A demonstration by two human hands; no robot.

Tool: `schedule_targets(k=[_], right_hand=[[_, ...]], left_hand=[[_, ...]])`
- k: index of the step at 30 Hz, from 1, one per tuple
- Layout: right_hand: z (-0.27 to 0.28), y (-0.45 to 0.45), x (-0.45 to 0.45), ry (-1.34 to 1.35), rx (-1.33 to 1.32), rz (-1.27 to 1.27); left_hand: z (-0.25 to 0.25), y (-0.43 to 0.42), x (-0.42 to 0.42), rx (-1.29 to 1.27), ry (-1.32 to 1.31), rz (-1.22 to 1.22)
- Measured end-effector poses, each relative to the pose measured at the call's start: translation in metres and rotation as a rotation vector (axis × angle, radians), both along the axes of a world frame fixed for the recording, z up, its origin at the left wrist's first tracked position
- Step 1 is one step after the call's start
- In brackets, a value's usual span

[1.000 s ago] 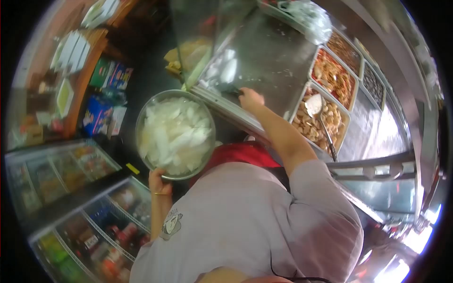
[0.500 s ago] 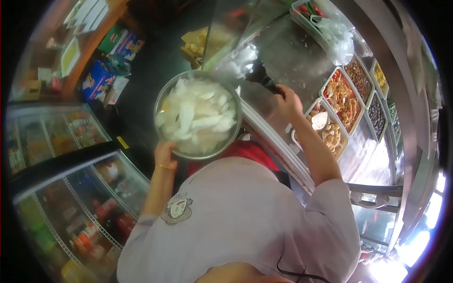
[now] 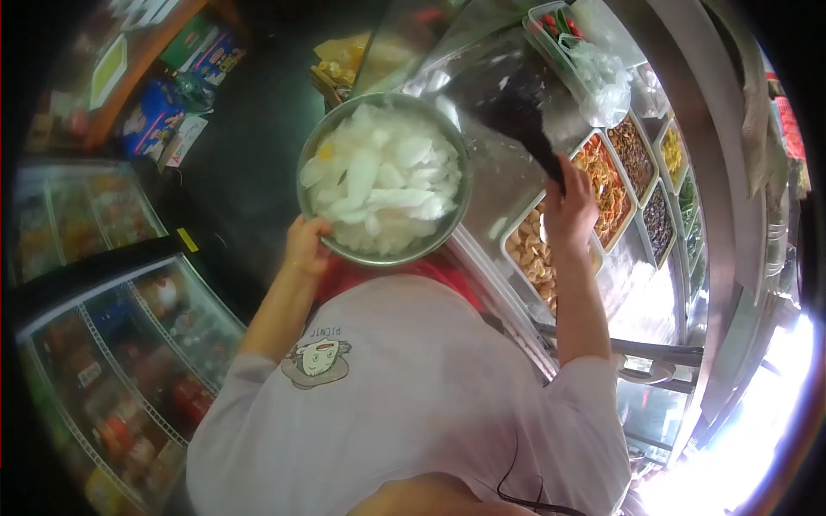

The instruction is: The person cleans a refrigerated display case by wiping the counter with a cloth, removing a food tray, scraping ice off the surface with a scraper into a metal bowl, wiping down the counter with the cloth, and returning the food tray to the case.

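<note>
Ahead of left hand (image 3: 307, 242), metal bowl (image 3: 389, 259) of white slices (image 3: 387, 185); hand clamped on rim.

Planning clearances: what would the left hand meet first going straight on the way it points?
The metal bowl; the left hand is at its rim. Whether its fingers would push the side or pass beneath is unclear.

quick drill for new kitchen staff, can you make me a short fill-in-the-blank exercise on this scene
The round metal bowl is gripped at its edge by the person's ____ hand.
The other hand grips a broad dark tool by its ____.
The pieces heaped in the bowl are mostly ____ in colour.

Missing words: left; handle; white.
</note>
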State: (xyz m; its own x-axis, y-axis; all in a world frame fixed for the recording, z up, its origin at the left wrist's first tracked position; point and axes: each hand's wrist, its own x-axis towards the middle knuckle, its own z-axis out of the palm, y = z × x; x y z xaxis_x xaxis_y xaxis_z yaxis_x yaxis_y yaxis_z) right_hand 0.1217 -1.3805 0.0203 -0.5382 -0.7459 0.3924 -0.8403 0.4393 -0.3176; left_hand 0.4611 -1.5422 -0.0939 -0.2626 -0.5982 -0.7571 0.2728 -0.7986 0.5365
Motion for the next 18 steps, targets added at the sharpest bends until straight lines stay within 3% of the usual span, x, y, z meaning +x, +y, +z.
schedule_targets(k=[3, 6, 9, 11, 13, 18], right_hand=[[0.006, 0.003, -0.046, -0.334, 0.409, -0.158], [-0.036, 0.013, -0.091, -0.344, 0.752, -0.164], [-0.086, 0.003, -0.093, -0.513, 0.776, -0.034], [-0.141, -0.011, -0.094, -0.46, 0.589, 0.062], [-0.143, -0.051, -0.077, -0.596, 0.621, 0.014], [-0.178, -0.125, -0.058, -0.63, 0.499, 0.051]], left_hand=[[0.013, 0.003, 0.009, 0.004, -0.034, 0.01], [0.001, 0.004, 0.036, -0.051, -0.021, 0.038], [-0.003, 0.009, 0.063, -0.083, -0.052, 0.073], [-0.001, 0.014, 0.076, -0.095, -0.085, 0.112], [0.001, 0.019, 0.085, -0.107, -0.09, 0.153], [0.008, 0.031, 0.096, -0.114, -0.132, 0.254]])
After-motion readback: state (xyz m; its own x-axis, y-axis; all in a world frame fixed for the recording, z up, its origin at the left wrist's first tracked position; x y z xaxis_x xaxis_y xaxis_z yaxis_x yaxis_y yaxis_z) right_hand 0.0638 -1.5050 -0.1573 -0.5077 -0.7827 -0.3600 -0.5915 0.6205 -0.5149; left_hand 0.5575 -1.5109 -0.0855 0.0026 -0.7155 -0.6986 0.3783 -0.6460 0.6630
